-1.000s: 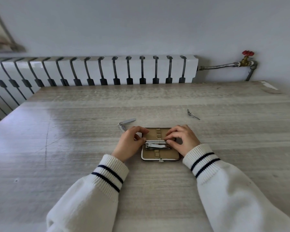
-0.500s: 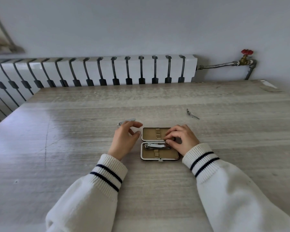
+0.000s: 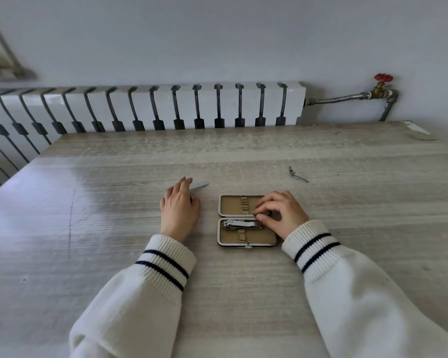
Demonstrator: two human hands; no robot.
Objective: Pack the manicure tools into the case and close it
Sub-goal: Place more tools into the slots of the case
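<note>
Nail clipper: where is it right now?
In the head view the nail clipper lies inside the near half of the open case, just below the hinge, with the right hand touching its right end.

One open case (image 3: 246, 242), frame centre. One nail clipper (image 3: 242, 224) inside. One metal file (image 3: 199, 185), left of centre. One small tool (image 3: 297, 174), upper right. Two hands: left hand (image 3: 179, 210), right hand (image 3: 282, 211). One table (image 3: 114, 202).

Home room: white radiator (image 3: 145, 107) behind wooden table (image 3: 347, 156)
</note>
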